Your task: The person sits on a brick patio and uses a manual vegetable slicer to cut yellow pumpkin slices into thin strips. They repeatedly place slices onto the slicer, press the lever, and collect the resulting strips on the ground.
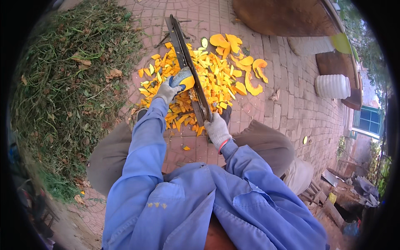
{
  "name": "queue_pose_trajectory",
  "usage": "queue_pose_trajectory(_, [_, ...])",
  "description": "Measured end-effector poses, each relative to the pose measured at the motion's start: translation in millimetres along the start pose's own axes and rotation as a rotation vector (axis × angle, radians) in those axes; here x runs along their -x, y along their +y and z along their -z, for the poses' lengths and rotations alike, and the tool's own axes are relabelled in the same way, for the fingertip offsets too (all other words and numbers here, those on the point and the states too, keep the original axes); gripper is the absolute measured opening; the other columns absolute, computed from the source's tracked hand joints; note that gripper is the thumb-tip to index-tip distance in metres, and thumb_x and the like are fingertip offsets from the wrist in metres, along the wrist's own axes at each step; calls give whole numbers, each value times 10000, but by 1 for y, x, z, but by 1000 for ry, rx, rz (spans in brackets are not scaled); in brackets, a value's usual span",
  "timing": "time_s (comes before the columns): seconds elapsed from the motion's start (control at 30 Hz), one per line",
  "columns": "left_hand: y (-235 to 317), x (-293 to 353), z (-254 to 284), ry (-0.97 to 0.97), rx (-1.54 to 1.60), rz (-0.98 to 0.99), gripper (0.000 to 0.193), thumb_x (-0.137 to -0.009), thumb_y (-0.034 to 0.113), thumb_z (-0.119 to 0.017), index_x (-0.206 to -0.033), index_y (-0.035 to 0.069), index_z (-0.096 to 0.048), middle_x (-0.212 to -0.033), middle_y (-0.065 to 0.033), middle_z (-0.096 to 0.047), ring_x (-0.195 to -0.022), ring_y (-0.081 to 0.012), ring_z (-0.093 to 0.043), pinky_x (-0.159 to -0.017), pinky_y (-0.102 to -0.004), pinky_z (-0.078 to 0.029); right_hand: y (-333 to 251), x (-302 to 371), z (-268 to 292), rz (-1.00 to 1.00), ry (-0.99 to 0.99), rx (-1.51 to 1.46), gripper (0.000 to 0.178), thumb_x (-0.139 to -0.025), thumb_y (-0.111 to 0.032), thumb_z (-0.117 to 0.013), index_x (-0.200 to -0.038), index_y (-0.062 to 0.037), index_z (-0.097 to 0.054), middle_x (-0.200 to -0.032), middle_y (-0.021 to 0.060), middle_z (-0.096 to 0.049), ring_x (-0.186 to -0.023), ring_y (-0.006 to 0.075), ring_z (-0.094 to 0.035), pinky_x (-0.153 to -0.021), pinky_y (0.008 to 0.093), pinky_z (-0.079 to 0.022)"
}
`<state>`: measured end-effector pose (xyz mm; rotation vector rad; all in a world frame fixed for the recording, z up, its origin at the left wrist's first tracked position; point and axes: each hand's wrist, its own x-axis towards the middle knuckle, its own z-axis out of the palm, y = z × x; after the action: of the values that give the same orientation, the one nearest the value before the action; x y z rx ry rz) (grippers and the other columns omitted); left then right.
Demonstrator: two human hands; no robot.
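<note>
A long, dark hinged lever cutter (178, 41) stands over a heap of orange pumpkin chunks (216, 73). At its near end my right hand (217, 129), in a pale knit glove, is wrapped round the handle. My left hand (167, 91), also gloved, grips a thick pumpkin piece (188, 83) with grey-green rind and orange flesh. That piece lies against the left side of the cutter. Whether the blade touches the flesh is hard to see. Larger curved pumpkin slices (252, 84) lie to the right of the heap.
A big mound of cut green vines (75, 71) covers the ground at left. Brick paving (287, 87) runs to the right. A white ribbed tub (332, 86) and large brown rounded vessels (287, 16) stand at the far right. Wood scraps (321, 193) lie at lower right.
</note>
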<state>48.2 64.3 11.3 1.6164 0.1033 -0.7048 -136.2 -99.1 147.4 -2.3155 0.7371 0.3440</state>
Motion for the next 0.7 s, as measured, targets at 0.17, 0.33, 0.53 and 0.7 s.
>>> queue_pose_trajectory(0.17, [38, 17, -10, -15, 94, 128, 775, -781, 238, -774, -1391, -53, -396, -1132, -116, -624, -859, -194, -623, -681, -318, -529, 23, -11, -8, -38, 4, 25, 291, -811, -210, -650, -984, 6, -559, -823, 256, -647, -834, 427, -629, -711, 479, -501])
queue_pose_trajectory(0.33, [-8, 3, -36, 174, 51, 100, 604, -828, 167, -722, -1297, -30, -395, -953, -125, -608, -641, -179, -605, -428, -296, -505, -35, 2, 58, -86, -111, -6, 273, -798, -200, -648, -923, 32, -576, -815, 265, -633, -837, 425, -628, -712, 472, -493])
queue_pose_trajectory(0.53, [-18, 15, -61, 215, -58, -36, 594, -805, 180, -749, -1253, -51, -435, -1003, -110, -618, -729, -156, -589, -570, -276, -512, -13, -1, 33, -13, -25, 32, 279, -807, -190, -630, -937, 44, -549, -834, 292, -623, -846, 446, -614, -729, 492, -491])
queue_pose_trajectory(0.7, [14, 36, -51, 107, 38, 51, 834, -790, 261, -778, -1377, -112, -318, -1129, -166, -618, -926, -198, -612, -829, -282, -487, -45, 2, 74, -87, -157, -4, 310, -794, -203, -647, -952, 48, -555, -819, 279, -626, -835, 432, -627, -722, 465, -502])
